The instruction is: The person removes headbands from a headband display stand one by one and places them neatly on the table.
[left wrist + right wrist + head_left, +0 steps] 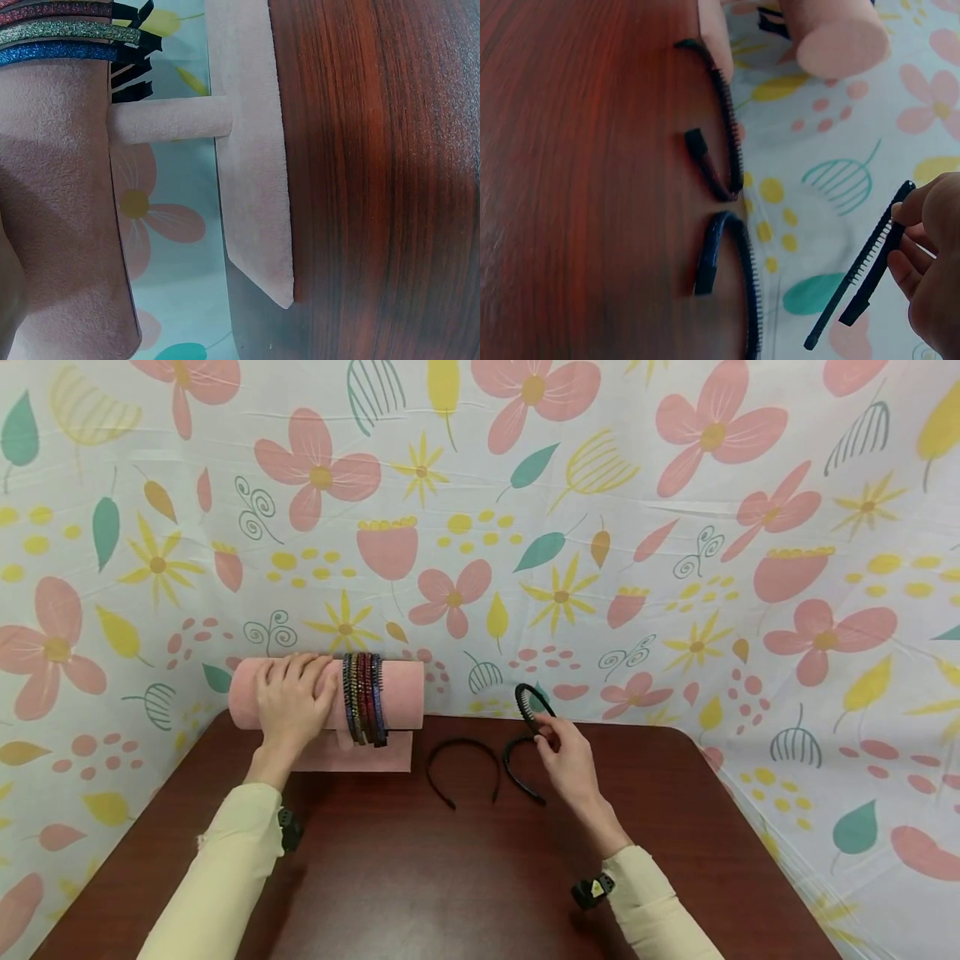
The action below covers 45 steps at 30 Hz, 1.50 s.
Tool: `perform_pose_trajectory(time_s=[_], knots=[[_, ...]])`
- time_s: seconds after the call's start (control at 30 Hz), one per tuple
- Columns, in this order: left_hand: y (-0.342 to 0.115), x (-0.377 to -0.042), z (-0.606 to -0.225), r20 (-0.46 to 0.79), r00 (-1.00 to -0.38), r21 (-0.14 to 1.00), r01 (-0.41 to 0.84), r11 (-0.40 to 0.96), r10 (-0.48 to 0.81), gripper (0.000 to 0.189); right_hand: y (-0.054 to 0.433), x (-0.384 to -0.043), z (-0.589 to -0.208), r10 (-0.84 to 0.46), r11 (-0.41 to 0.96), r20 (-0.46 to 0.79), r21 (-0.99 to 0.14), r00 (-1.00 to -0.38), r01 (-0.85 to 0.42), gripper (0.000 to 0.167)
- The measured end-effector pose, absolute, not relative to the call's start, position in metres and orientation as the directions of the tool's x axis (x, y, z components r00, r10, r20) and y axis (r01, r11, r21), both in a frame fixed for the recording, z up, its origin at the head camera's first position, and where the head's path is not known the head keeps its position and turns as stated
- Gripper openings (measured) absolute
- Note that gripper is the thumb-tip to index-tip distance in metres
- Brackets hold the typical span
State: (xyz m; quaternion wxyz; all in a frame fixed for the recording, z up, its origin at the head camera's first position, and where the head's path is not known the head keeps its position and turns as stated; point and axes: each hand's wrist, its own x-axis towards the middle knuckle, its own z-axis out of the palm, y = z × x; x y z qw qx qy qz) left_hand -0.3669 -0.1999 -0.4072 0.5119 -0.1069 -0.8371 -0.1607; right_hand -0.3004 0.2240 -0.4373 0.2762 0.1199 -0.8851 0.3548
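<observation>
My left hand [292,702] grips the top of a pink, plush-covered headband stand [401,693], its fingers draped over the roll. Several glittery toothed headbands [365,702] circle the roll just right of that hand. In the left wrist view, the stand's short post [172,120] joins the roll to a flat base [255,165]. My right hand [570,760] pinches a black toothed headband [877,270] between thumb and fingers, raised above the table. Two more headbands lie below it: one dark headband [727,112] nearer the stand, another dark headband [709,255] closer to my right hand.
The dark brown wooden table [450,877] reaches back to a hanging cloth [480,527] printed with flowers and leaves. The stand is at the table's back left. Each wrist wears a small black device, such as the right one [592,891].
</observation>
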Motion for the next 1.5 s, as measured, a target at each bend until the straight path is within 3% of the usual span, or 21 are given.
perform_pose_trajectory(time_s=[0.7,1.03,1.5], knots=[[-0.202,-0.366,-0.408,0.880,-0.474,0.163,0.338,0.927,0.018,0.046,0.283,-0.291,-0.462,0.050,0.780,0.520,-0.554,-0.853,-0.292,0.034],[-0.200,-0.367,-0.407,0.892,-0.451,0.158,0.343,0.926,0.015,0.044,0.302,-0.291,-0.476,0.111,0.786,0.391,-0.598,-0.914,-0.160,0.035],[-0.200,-0.366,-0.407,0.879,-0.477,0.165,0.332,0.929,0.015,0.046,0.318,-0.308,-0.496,0.122,0.782,0.246,-0.621,-0.962,-0.060,0.036]])
